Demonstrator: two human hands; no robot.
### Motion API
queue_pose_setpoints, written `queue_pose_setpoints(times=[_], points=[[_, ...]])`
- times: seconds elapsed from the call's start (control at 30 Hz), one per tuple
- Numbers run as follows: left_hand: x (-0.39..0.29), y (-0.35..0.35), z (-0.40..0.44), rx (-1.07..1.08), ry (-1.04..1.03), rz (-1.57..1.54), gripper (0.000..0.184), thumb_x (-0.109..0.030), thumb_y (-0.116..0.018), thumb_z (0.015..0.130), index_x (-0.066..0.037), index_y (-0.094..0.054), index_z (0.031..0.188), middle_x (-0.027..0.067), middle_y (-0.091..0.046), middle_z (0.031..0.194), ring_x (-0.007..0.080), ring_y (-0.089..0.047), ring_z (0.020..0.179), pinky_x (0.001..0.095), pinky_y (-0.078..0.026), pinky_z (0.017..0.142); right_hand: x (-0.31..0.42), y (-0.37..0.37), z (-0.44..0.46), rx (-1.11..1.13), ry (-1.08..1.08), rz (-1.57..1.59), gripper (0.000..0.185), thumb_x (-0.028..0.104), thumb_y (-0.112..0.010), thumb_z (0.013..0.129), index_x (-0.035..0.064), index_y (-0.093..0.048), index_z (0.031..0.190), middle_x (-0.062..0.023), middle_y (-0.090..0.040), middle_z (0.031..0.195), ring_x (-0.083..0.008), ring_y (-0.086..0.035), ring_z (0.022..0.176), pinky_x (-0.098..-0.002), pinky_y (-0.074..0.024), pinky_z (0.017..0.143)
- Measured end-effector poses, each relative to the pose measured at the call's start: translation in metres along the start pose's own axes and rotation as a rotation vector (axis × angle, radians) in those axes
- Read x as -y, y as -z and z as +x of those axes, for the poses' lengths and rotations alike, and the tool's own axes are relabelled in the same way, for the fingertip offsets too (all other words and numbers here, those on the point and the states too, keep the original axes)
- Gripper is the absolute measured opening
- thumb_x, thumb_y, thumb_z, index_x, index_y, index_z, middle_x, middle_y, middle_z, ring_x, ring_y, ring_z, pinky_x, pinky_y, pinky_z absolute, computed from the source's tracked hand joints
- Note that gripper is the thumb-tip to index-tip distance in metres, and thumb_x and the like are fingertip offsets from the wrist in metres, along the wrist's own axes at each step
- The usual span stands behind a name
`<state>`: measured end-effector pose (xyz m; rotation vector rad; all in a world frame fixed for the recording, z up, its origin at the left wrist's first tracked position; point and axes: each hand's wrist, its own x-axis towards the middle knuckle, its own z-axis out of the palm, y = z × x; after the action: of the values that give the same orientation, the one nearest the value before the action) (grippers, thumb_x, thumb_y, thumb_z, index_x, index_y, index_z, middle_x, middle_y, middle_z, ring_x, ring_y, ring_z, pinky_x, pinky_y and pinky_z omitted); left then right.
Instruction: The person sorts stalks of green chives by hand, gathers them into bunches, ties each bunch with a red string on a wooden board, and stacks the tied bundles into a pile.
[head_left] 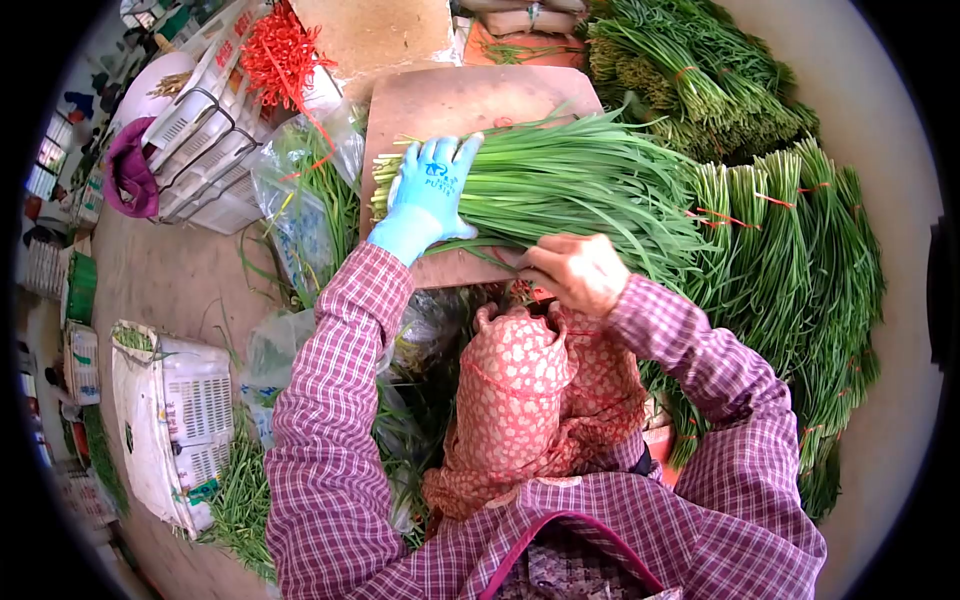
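Note:
My left hand point(430, 195), in a light blue glove, spans a thick bunch of garlic chives point(570, 185) near its pale cut ends. The fingers reach over the far side and the thumb lies along the near side. The bunch rests on a brown board point(440, 100), its green leaves pointing right. Bare and curled, my right hand point(578, 272) is at the board's near edge, just below the leaves. Its thumb and fingers are pinched together; what is between them, if anything, I cannot make out.
Tied chive bunches point(790, 230) are stacked on the right, with more greens point(700, 70) behind. Red ties point(275, 55) hang at the upper left by white crates point(215, 140). A plastic bag point(310, 170) of greens adjoins the board. Another white crate point(180, 420) stands lower left.

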<state>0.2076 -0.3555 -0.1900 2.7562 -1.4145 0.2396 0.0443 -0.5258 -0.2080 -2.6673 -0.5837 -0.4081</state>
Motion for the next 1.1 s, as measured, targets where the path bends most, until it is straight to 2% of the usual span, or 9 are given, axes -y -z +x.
queue_pose_setpoints(times=[0.13,0.37,0.57,0.7,0.83,0.9,0.97,1.03,1.1], points=[[-0.001,-0.001,-0.003,-0.01,0.005,0.014,0.119,-0.043,-0.088,0.044,-0.009,-0.028,0.141,0.012,-0.044,0.123,0.03,-0.043,0.119,0.0444,-0.033,0.101,0.007,-0.023,0.005,0.269,-0.24,-0.184,0.03,0.032,-0.069,0.076,0.0059,-0.06,0.088,-0.0109,-0.061,0.078,-0.0291,-0.064,0.071,-0.0404,-0.0499,0.06],[-0.003,0.003,-0.017,0.071,-0.076,0.055,0.139,-0.058,-0.085,0.039,-0.004,-0.013,0.146,0.0206,-0.029,0.14,0.0389,-0.025,0.133,0.0531,-0.02,0.11,-0.008,-0.035,0.01,0.255,-0.241,-0.12,0.03,0.029,-0.071,0.071,0.0035,-0.062,0.086,-0.0135,-0.065,0.075,-0.0328,-0.064,0.07,-0.043,-0.0502,0.062],[-0.005,-0.001,-0.015,0.099,-0.066,0.245,0.136,-0.058,-0.084,0.043,-0.006,-0.013,0.147,0.0198,-0.032,0.14,0.0369,-0.029,0.133,0.0524,-0.022,0.11,-0.014,-0.032,0.016,0.25,-0.276,-0.035,0.02,0.027,-0.07,0.072,0.0078,-0.066,0.078,-0.0096,-0.065,0.066,-0.0279,-0.065,0.065,-0.0389,-0.0513,0.06],[0.001,-0.005,-0.01,0.014,-0.024,0.119,0.132,-0.05,-0.087,0.044,-0.009,-0.015,0.146,0.0159,-0.035,0.135,0.0342,-0.033,0.129,0.0496,-0.026,0.108,0.003,-0.023,0.021,0.246,-0.418,0.243,0.024,0.03,-0.069,0.069,0.0084,-0.07,0.08,-0.0168,-0.066,0.072,-0.0331,-0.066,0.073,-0.0415,-0.0532,0.068],[0.01,-0.005,0.001,-0.048,-0.053,-0.019,0.112,-0.038,-0.086,0.05,-0.011,-0.029,0.143,0.0142,-0.046,0.122,0.0318,-0.043,0.118,0.0466,-0.034,0.1,0.065,-0.003,0.025,0.448,-0.207,0.605,0.022,0.027,-0.067,0.078,0.006,-0.072,0.083,-0.0109,-0.07,0.079,-0.0251,-0.068,0.071,-0.0362,-0.0549,0.071],[0.011,-0.003,0.005,0.021,-0.032,-0.051,0.114,-0.035,-0.087,0.048,-0.01,-0.028,0.143,0.0154,-0.047,0.122,0.0321,-0.045,0.118,0.0443,-0.034,0.101,0.096,-0.003,0.022,0.717,-0.039,0.793,0.037,0.041,-0.063,0.085,0.005,-0.07,0.091,-0.011,-0.07,0.082,-0.0275,-0.068,0.074,-0.0377,-0.0543,0.074],[0.012,0.0,0.01,0.026,-0.016,-0.04,0.113,-0.035,-0.086,0.049,-0.012,-0.028,0.143,0.0152,-0.048,0.122,0.0315,-0.047,0.116,0.0439,-0.036,0.099,0.111,0.01,0.019,0.737,0.218,0.806,0.044,0.047,-0.054,0.09,0.0054,-0.069,0.092,-0.014,-0.069,0.084,-0.0283,-0.068,0.075,-0.0402,-0.0546,0.073],[0.012,0.005,0.014,0.111,0.008,-0.06,0.113,-0.035,-0.086,0.05,-0.012,-0.027,0.144,0.0147,-0.05,0.122,0.0313,-0.049,0.115,0.0437,-0.038,0.098,0.103,0.0,0.02,0.651,0.14,0.715,0.039,0.041,-0.054,0.091,0.0049,-0.068,0.09,-0.0125,-0.07,0.083,-0.0273,-0.068,0.074,-0.0385,-0.0553,0.071],[0.015,0.004,0.015,0.083,0.002,-0.046,0.114,-0.034,-0.086,0.051,-0.012,-0.026,0.144,0.0147,-0.051,0.121,0.0316,-0.05,0.114,0.0436,-0.039,0.097,0.076,-0.005,0.023,0.354,0.067,0.695,0.025,0.025,-0.058,0.091,0.0029,-0.066,0.087,-0.0104,-0.068,0.075,-0.0226,-0.068,0.068,-0.0351,-0.0557,0.063]])
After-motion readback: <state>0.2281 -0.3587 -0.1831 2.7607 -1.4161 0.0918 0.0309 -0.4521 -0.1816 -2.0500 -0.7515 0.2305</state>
